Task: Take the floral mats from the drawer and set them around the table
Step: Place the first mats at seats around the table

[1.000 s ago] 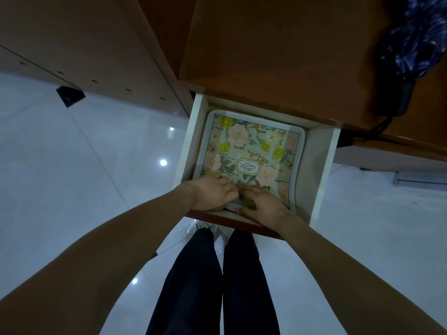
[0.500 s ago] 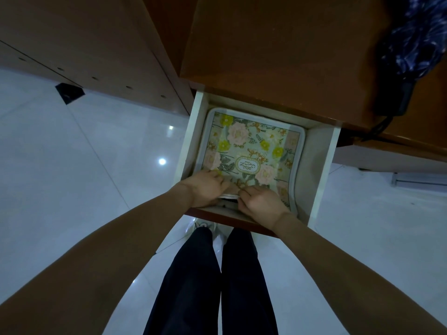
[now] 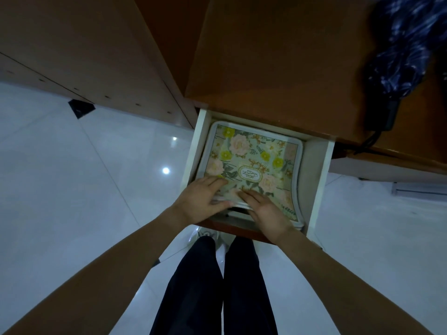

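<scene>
We look straight down past our own 2 bare forearms into an open drawer (image 3: 314, 180) with white inner walls, pulled out from under a brown wooden table (image 3: 278, 56). Inside lies a stack of floral mats (image 3: 251, 155), squarish with rounded corners and a pale grey border. The top mat shows pink and yellow flowers with green leaves on a soft green ground, and an oval label with lettering sits near its middle. The stack fills the left and middle of the drawer, hard against the left wall, with a bare strip along the right wall.

Our left hand (image 3: 200, 201) lies at the stack's near left corner, fingers stretched over the top mat and the thumb tucked under the near edge, pinching it up. Our right hand (image 3: 266, 211) rests just beside it on the near edge, fingers laid flat and straight across the top mat, holding nothing. The near edges of several mats are lifted slightly between the 2 hands, showing white layers.

The drawer's reddish-brown front (image 3: 232, 228) sits just below our wrists. A dark blue patterned folded umbrella (image 3: 406, 47) lies on the table at the far right corner. Below us are dark trousers (image 3: 217, 286) and a glossy white tiled floor (image 3: 72, 189) with a small black tile (image 3: 81, 108) by the cabinet base.
</scene>
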The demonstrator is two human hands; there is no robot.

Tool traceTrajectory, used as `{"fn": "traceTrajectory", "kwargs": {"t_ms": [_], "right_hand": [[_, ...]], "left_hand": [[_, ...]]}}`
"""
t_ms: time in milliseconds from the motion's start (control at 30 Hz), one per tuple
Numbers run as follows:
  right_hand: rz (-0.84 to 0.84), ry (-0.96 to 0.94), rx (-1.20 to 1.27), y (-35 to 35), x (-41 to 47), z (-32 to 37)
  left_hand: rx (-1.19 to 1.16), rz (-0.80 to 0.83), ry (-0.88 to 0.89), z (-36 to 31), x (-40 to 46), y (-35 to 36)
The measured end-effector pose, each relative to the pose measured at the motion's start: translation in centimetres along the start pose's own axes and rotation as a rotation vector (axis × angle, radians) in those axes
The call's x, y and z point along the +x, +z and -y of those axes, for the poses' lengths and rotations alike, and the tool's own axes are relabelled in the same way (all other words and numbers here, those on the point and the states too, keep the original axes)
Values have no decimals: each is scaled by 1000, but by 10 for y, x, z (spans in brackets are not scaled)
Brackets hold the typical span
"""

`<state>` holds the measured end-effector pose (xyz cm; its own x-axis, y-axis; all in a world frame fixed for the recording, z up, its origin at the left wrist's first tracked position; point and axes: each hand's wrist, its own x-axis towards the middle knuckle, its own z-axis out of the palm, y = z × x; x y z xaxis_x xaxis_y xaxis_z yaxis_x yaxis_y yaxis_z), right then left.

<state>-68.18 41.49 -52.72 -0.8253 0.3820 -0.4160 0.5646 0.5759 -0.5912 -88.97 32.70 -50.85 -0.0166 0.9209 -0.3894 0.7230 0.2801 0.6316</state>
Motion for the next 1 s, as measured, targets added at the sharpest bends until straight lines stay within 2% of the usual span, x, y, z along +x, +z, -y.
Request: {"fn": "traceTrajectory", "kwargs": {"t_ms": [67, 133, 200, 267, 300, 367, 400, 467, 600, 733, 833, 1000], "right_hand": [[-12, -8, -13, -5, -5, 2], [-33, -5, -2, -15, -11, 8], [-59, -5, 6, -25, -15, 13], [-69, -3, 14, -33, -19, 18], [-69, 0, 18, -35, -20, 20], [-46, 8, 28, -38, -22, 21], [-27, 10, 40, -39, -22, 21], [3, 6, 71, -41, -22, 20], [77, 129, 256, -53, -23, 24], [27, 478, 631, -60, -27, 13], [15, 646, 600, -63, -33, -1], [-56, 737, 585, -76, -46, -7]], "left_hand": [[-246, -99, -134, -11, -6, -10], [-270, -203, -237, -19, -9, -19], [-231, -212, -382, -27, -9, -30], [-281, -150, -574, -36, -8, -40], [-394, -90, -651, -39, -8, -45], [-840, 7, -733, -43, -9, -53], [-1064, 28, -751, -45, -10, -56], [-1259, 6, -777, -45, -11, -60], [-1322, -25, -793, -40, -11, -56], [-1383, -65, -804, -37, -19, -51], [-1436, -109, -805, -38, -25, -52], [-1502, -162, -799, -45, -38, -55]]}}
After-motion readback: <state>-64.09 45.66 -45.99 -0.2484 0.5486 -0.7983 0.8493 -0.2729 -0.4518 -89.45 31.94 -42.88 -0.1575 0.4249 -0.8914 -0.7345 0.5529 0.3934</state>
